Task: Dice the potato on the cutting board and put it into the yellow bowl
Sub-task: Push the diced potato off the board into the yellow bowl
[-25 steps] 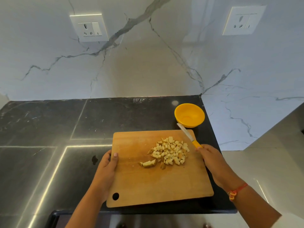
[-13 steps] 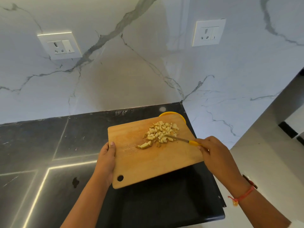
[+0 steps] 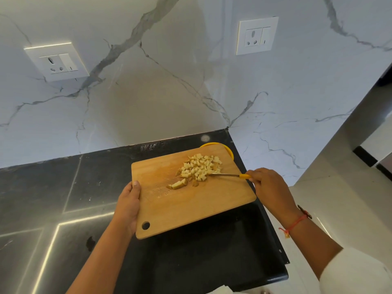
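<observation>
A wooden cutting board (image 3: 191,206) is lifted off the black counter, its far right corner over the yellow bowl (image 3: 230,153), of which only a strip of rim shows. My left hand (image 3: 128,209) grips the board's left edge, thumb on top. A heap of diced potato (image 3: 200,167) lies near the board's far end, with a larger piece (image 3: 178,184) and a small one a little nearer to me. My right hand (image 3: 268,187) holds a yellow-handled knife (image 3: 230,175) with its blade flat against the near side of the heap.
The black counter (image 3: 63,187) ends at a right edge (image 3: 265,209) just beyond the board, with pale floor below. A white marble wall rises behind, carrying two sockets (image 3: 57,61) (image 3: 256,36).
My left hand has raised the board off the counter and carried it over the bowl. The knife swung round from beside the bowl to lie against the near side of the heap.
</observation>
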Tool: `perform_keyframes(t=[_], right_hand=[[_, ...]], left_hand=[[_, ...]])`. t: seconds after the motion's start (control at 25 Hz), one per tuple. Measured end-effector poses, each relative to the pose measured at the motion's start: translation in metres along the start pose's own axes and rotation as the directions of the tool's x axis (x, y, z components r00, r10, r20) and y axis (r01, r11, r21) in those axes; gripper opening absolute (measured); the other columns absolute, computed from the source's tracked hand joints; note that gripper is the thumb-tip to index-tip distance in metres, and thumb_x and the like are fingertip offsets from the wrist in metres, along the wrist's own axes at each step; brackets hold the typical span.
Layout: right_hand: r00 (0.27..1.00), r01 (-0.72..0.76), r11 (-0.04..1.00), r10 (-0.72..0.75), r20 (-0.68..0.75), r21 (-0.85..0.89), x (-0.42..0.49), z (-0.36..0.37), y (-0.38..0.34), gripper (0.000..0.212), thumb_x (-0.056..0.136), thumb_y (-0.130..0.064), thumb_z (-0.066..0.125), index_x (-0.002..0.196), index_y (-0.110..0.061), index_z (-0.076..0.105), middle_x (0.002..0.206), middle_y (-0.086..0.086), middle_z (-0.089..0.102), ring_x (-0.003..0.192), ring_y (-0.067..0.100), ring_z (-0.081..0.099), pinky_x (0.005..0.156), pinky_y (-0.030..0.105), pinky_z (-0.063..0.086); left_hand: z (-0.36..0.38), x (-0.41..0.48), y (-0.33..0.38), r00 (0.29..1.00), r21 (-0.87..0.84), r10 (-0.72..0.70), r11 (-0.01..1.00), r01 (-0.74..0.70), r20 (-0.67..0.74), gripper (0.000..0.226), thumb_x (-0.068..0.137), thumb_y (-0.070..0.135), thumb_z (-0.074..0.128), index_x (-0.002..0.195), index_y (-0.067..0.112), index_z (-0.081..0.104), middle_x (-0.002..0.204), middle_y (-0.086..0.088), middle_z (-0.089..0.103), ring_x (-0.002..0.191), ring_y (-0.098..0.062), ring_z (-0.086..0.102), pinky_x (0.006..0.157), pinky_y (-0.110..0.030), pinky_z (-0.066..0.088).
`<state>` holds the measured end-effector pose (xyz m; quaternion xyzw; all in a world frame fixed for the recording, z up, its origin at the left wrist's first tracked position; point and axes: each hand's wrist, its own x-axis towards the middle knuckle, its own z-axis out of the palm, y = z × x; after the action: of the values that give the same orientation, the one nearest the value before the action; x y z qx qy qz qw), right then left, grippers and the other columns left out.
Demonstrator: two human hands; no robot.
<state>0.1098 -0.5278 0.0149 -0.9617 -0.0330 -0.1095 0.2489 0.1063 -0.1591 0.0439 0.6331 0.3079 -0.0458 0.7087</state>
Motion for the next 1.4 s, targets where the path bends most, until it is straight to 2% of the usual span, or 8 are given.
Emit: perform_keyframes(t=[0.12,0.28,0.48,0.96,1.04,1.2,1.32,1.4], right_hand=[[0.999,0.008,1.000,-0.009,-0.045,-0.004,0.012,0.004,0.001,0.018,0.094,-0.008,0.062,0.106,-0.009,0.075,0.090,0.011,0.071,0.079,0.028,0.064,0.071,0.036,0.054],[0.997,0.030,0.999,-0.032,-0.066,-0.037,0.029,0.006,0.003,0.017,0.094,-0.010,0.061,0.104,-0.009,0.074,0.085,0.011,0.070,0.075,0.027,0.062,0.067,0.037,0.055],[0.999,-0.017,0.998,0.014,-0.051,-0.066,0.049,0.010,0.003,0.019,0.097,-0.017,0.057,0.106,-0.010,0.072,0.086,0.010,0.069,0.073,0.020,0.058,0.064,0.023,0.044],[0.992,-0.036,0.999,0.040,-0.117,0.038,0.055,0.012,-0.002,0.024,0.098,-0.020,0.056,0.113,-0.007,0.070,0.090,0.011,0.069,0.080,0.024,0.063,0.072,0.030,0.052],[0.992,-0.017,0.997,0.026,-0.122,0.070,0.044,0.006,-0.009,0.024,0.098,-0.019,0.058,0.114,-0.007,0.070,0.091,0.011,0.069,0.080,0.024,0.063,0.072,0.026,0.048],[0.997,0.028,0.995,-0.021,-0.075,0.092,0.020,-0.004,-0.022,0.020,0.096,-0.016,0.060,0.111,-0.010,0.072,0.092,0.009,0.070,0.081,0.022,0.062,0.070,0.021,0.044],[0.997,0.076,0.993,-0.075,-0.019,0.095,0.007,-0.002,-0.024,0.017,0.095,-0.014,0.062,0.107,-0.012,0.074,0.088,0.007,0.070,0.079,0.023,0.062,0.071,0.032,0.052],[0.998,0.068,0.994,-0.068,-0.001,0.081,0.006,0.005,-0.020,0.018,0.095,-0.014,0.061,0.107,-0.013,0.074,0.087,0.005,0.070,0.077,0.019,0.060,0.069,0.029,0.051]], left_hand=[[-0.006,0.002,-0.002,1.000,0.004,-0.010,1.000,0.010,-0.002,0.031,0.101,0.046,0.044,0.121,0.026,0.057,0.111,-0.012,0.068,0.095,-0.034,0.069,0.069,-0.049,0.058],[-0.011,0.001,-0.004,1.000,0.000,-0.024,1.000,0.024,0.001,0.032,0.101,0.047,0.044,0.122,0.026,0.058,0.110,-0.011,0.069,0.093,-0.033,0.070,0.066,-0.048,0.059],[-0.019,0.000,-0.006,1.000,-0.013,-0.028,1.000,0.028,-0.002,0.030,0.100,0.046,0.046,0.119,0.027,0.060,0.108,-0.012,0.070,0.093,-0.034,0.070,0.069,-0.051,0.059],[-0.040,-0.007,-0.011,0.998,-0.018,-0.064,0.998,0.063,-0.020,0.024,0.098,0.048,0.049,0.112,0.033,0.063,0.107,-0.013,0.070,0.094,-0.037,0.069,0.077,-0.060,0.056],[-0.041,-0.007,-0.010,0.998,-0.021,-0.065,0.998,0.065,-0.021,0.022,0.098,0.048,0.050,0.110,0.035,0.063,0.108,-0.013,0.070,0.094,-0.037,0.069,0.079,-0.062,0.055],[-0.040,-0.004,-0.007,0.998,-0.016,-0.056,0.998,0.056,-0.023,0.024,0.098,0.049,0.049,0.113,0.034,0.062,0.108,-0.012,0.070,0.094,-0.036,0.069,0.077,-0.059,0.057],[-0.039,-0.002,-0.005,0.998,-0.018,-0.059,0.998,0.058,-0.023,0.030,0.098,0.049,0.049,0.121,0.032,0.059,0.110,-0.012,0.069,0.093,-0.036,0.069,0.071,-0.055,0.058],[-0.038,-0.001,-0.004,0.998,-0.016,-0.060,0.998,0.060,-0.019,0.028,0.098,0.048,0.049,0.119,0.032,0.059,0.109,-0.012,0.069,0.093,-0.036,0.069,0.071,-0.055,0.058]])
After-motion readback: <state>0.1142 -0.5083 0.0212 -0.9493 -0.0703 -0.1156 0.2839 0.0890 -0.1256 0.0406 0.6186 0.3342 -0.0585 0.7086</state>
